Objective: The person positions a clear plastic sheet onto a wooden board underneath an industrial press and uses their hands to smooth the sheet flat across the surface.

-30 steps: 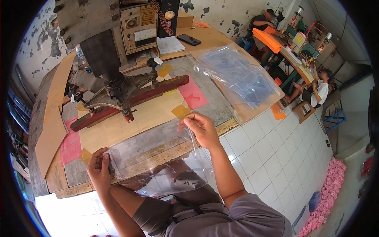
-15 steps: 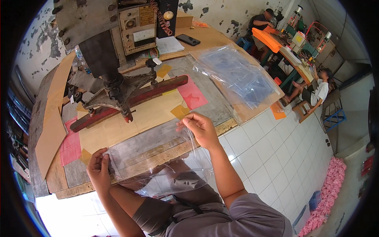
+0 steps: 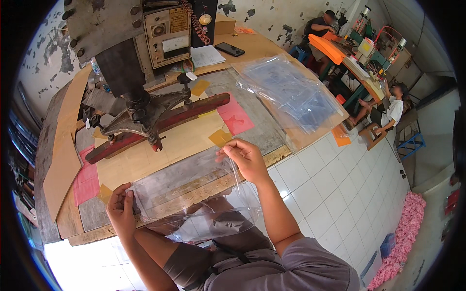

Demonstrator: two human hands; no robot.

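A clear plastic sheet point(image 3: 177, 177) stretches between my two hands at the table's front edge, its lower part sagging over my lap. My left hand point(image 3: 121, 206) pinches its left end, thumb against fingers. At the other end, my right hand point(image 3: 245, 157) is closed on the sheet's upper corner, beside a brown tape patch point(image 3: 220, 138). Just beyond the sheet lies a tan covering point(image 3: 170, 145) on the press bed. Above that covering stands a press machine with a long red bar point(image 3: 194, 110) across it.
Stacked clear plastic sheets point(image 3: 296, 92) lie on a board to the right. A phone point(image 3: 229, 49) and papers point(image 3: 206, 56) rest behind the press. Cardboard point(image 3: 63, 165) lines the left side. Two people point(image 3: 388, 114) sit at another bench, far right. A pink heap point(image 3: 400, 237) lies on the floor.
Both hands keep their hold on the plastic sheet and have hardly moved. The view has shifted very slightly. At the far right, the seated person in white has moved an arm.
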